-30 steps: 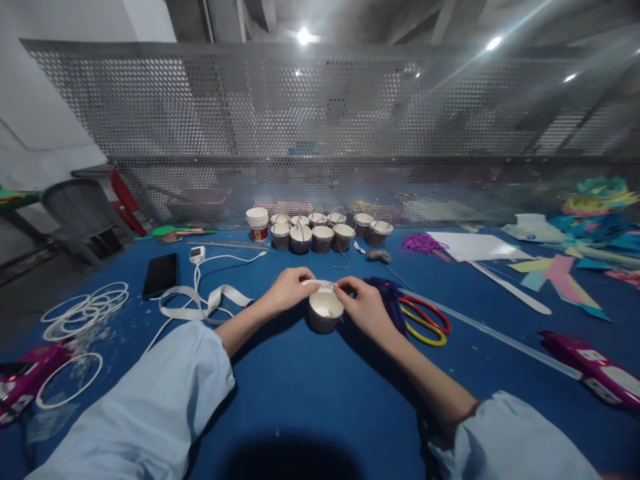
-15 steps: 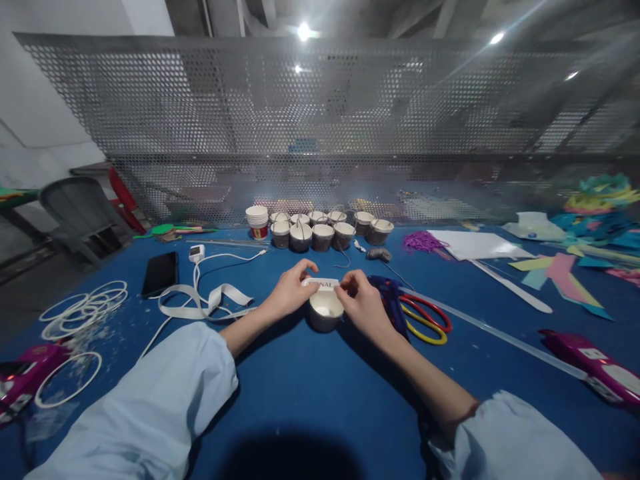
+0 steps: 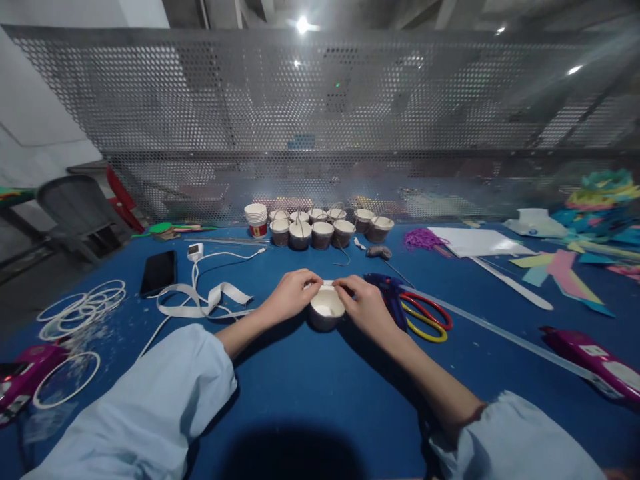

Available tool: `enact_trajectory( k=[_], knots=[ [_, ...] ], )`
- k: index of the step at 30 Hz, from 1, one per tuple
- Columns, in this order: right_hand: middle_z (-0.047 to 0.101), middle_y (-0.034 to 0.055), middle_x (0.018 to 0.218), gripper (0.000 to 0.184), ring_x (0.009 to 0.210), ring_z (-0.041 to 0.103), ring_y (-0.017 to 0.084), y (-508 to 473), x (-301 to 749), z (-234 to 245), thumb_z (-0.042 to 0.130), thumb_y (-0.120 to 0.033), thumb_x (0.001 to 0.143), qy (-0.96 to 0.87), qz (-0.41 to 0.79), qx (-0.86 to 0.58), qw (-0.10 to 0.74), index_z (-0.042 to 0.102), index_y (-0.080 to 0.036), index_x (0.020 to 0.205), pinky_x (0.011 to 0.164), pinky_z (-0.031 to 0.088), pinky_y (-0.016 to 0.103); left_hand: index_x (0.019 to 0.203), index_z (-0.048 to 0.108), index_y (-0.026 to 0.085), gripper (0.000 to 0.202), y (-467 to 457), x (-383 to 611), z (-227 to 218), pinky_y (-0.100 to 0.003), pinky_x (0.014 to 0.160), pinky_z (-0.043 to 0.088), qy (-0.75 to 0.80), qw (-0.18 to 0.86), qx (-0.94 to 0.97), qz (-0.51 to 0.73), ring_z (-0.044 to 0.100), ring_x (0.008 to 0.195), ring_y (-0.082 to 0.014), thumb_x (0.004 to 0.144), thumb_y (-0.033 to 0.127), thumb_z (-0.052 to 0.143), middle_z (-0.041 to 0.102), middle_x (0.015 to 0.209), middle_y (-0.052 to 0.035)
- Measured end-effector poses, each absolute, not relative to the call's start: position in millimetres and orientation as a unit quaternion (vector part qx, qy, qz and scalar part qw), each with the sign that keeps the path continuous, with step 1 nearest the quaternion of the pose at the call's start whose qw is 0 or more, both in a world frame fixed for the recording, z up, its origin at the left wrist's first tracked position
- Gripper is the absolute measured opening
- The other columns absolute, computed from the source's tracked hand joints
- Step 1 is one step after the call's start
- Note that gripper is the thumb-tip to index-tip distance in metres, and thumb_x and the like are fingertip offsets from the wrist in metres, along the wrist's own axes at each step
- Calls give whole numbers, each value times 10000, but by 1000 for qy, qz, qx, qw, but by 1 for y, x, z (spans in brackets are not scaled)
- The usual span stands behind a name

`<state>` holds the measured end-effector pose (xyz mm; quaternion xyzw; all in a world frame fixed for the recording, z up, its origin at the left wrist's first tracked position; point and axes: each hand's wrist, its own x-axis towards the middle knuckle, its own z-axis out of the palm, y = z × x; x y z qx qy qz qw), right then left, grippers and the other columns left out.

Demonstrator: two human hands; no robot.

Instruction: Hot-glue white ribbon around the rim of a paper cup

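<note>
A small paper cup (image 3: 327,319) with a pale inside and a dark outer wall stands upright on the blue table in front of me. At its far rim, a short white strip (image 3: 327,283) stretches between my two hands. My left hand (image 3: 296,292) pinches the strip's left end between thumb and fingers. The other end is pinched by my right hand (image 3: 364,300), at the right of the rim. My fingers cover much of the strip, and I cannot tell whether it touches the cup.
Behind stand several dark-coated cups (image 3: 323,235) and stacked paper cups (image 3: 257,220). Left lie a white ribbon (image 3: 200,303), a phone (image 3: 159,273) and coiled white cord (image 3: 83,303). To the right are scissors (image 3: 430,320), a dark blue glue gun (image 3: 393,293), purple string (image 3: 425,239) and a magenta tool (image 3: 595,360).
The strip has tilted, so its printed letters no longer show. My fingertips have come down slightly and closer to the cup's rim. The cup stays in about the same place.
</note>
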<state>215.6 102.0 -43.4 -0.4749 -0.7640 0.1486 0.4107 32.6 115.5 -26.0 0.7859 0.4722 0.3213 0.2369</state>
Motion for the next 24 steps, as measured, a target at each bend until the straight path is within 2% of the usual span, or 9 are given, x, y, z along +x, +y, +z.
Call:
enact_trajectory(
  k=[4,8,11,16,20,24],
  knots=[
    [669,67,813,192,777,619,194,102,217,-43,479,-222,849,-767,154,-477,400,665,-189,812,724,466,313,843,693,166,182,115,33,-26,-268,769,459,476,254,781,316,616,791,-167,816,218,521,701,870,-46],
    [679,66,840,194,801,624,190,103,219,-42,474,-226,854,-768,169,-477,393,662,-187,821,742,474,314,899,660,169,193,114,34,-27,-259,727,456,473,259,786,303,611,817,-174,727,199,577,685,929,-40],
    [695,68,916,182,824,636,188,102,219,-39,497,-243,847,-766,184,-475,391,662,-191,902,765,490,319,890,632,172,204,113,35,-27,-252,697,441,476,267,780,307,598,780,-160,713,146,536,677,900,-23],
    [671,88,1000,234,806,643,190,82,227,-24,499,-301,860,-755,186,-485,401,622,-194,1029,735,512,324,890,610,176,177,112,37,-28,-256,698,423,498,296,749,322,581,782,-163,731,158,534,669,882,-16],
    [685,69,928,215,764,640,195,49,260,-14,505,-350,855,-759,165,-504,378,634,-213,959,713,505,317,897,603,178,166,111,39,-30,-253,701,414,518,306,730,325,573,779,-158,745,176,538,660,886,-16],
    [631,29,615,290,545,577,189,36,302,-24,483,-449,844,-734,151,-597,286,615,-221,723,533,446,299,877,595,178,141,109,41,-31,-232,643,386,531,316,712,331,546,724,-143,748,192,539,644,836,-6]
  ],
)
